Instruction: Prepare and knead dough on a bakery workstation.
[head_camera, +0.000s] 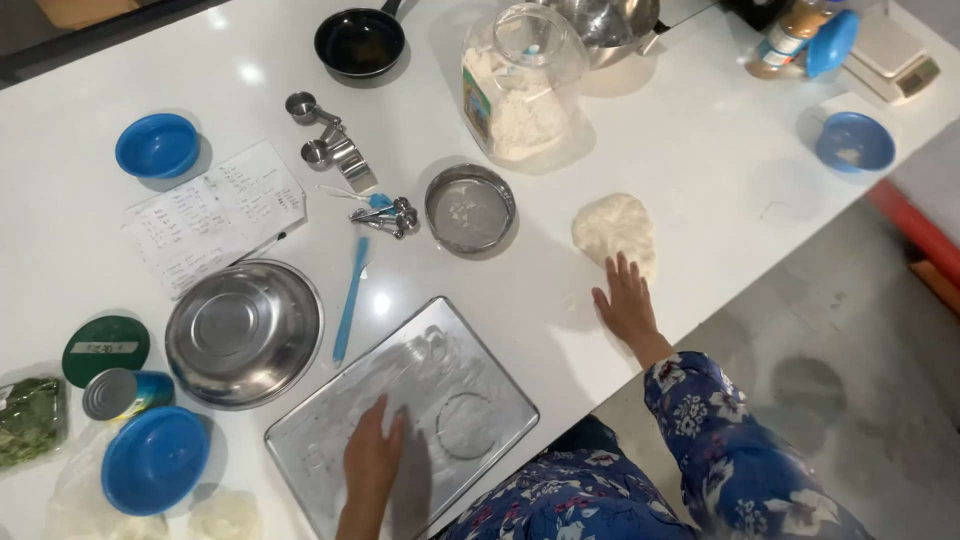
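dough lump (614, 229) on white surface (700, 170), right of round sieve (470, 208) | right hand (627, 302) flat, fingers spread open, tips touching dough's near edge | left hand (372, 462) open, palm down on floured metal tray (480, 380), gripping nothing | steel bowl (243, 333) and blue spatula (350, 298) left of tray

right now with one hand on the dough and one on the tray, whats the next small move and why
Probably lift the dough across onto the metal tray. The right hand already rests at the dough's near edge, and the left hand lies flat on the tray's smeared, coated surface, so it looks ready.
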